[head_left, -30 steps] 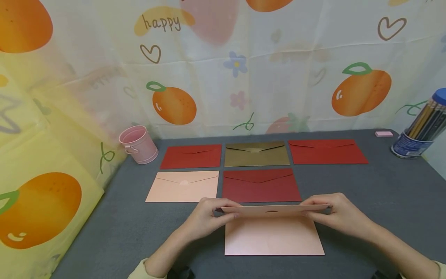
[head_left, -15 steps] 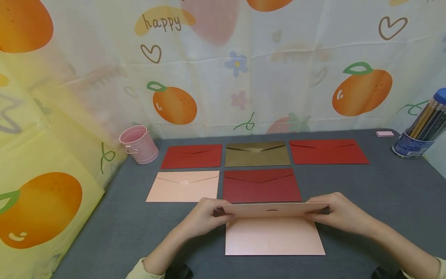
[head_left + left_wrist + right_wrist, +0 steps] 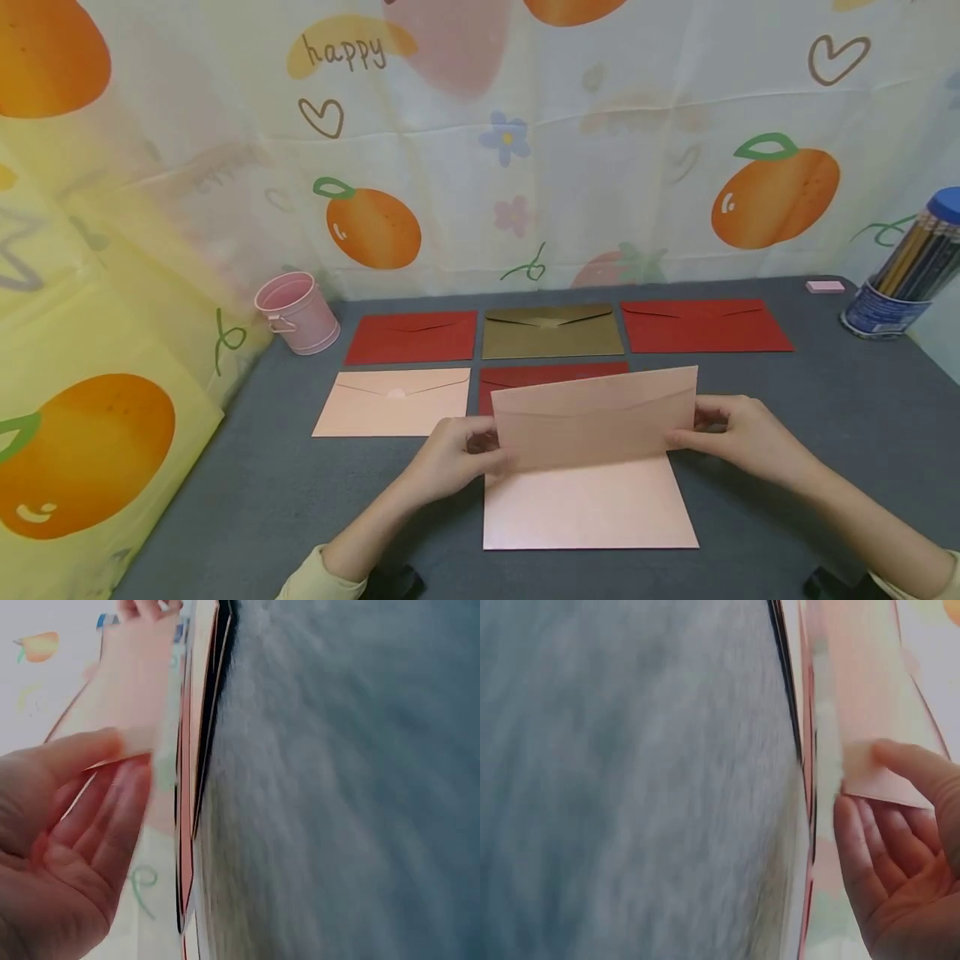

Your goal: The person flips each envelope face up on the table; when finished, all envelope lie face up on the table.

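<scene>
Both hands hold one pale pink envelope (image 3: 596, 421) by its short ends, its broad face tilted up toward the head camera and its right end higher. My left hand (image 3: 453, 458) pinches the left end, thumb in front and fingers behind; the left wrist view shows the thumb (image 3: 86, 754) on the paper. At the other end my right hand (image 3: 738, 437) does the same, with its thumb (image 3: 911, 765) on the face in the right wrist view. Below lies a second pale pink envelope (image 3: 588, 512) on the grey table, its far part covered by the held one.
A dark red envelope (image 3: 555, 373) lies behind, partly hidden. To its left is a peach envelope (image 3: 397, 412). The back row has red (image 3: 412, 337), olive-gold (image 3: 553, 333) and red (image 3: 705, 327) envelopes. A pink bucket (image 3: 300, 317), pink eraser (image 3: 825, 287) and pencil jar (image 3: 888, 308) stand around.
The held envelope was nearly edge-on to the head camera; now its far edge has swung up and its face shows. The right hand has risen and moved slightly right.
</scene>
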A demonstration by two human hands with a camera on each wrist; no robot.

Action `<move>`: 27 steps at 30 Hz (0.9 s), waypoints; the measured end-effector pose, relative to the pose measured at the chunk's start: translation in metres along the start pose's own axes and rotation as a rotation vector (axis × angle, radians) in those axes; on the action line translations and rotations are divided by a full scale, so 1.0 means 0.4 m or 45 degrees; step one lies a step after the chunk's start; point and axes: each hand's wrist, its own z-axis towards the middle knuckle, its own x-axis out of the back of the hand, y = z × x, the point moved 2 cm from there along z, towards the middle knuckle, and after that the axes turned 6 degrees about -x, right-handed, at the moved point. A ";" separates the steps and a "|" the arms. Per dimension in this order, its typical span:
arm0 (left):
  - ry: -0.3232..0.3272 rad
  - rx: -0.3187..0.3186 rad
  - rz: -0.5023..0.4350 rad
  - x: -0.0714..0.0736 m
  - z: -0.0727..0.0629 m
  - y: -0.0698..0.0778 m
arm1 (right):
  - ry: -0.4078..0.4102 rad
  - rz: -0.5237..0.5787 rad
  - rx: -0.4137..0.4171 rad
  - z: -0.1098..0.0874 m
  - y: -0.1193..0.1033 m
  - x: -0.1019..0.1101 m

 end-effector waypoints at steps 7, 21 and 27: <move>0.164 0.264 -0.399 -0.062 0.065 0.021 | 0.032 0.199 -0.224 0.008 0.066 0.053; 0.226 0.502 -0.948 -0.232 0.200 0.084 | 0.075 -0.042 -0.478 0.003 0.220 0.177; 0.206 0.538 -1.151 -0.291 0.242 0.117 | 0.164 -0.172 -0.569 -0.008 0.270 0.219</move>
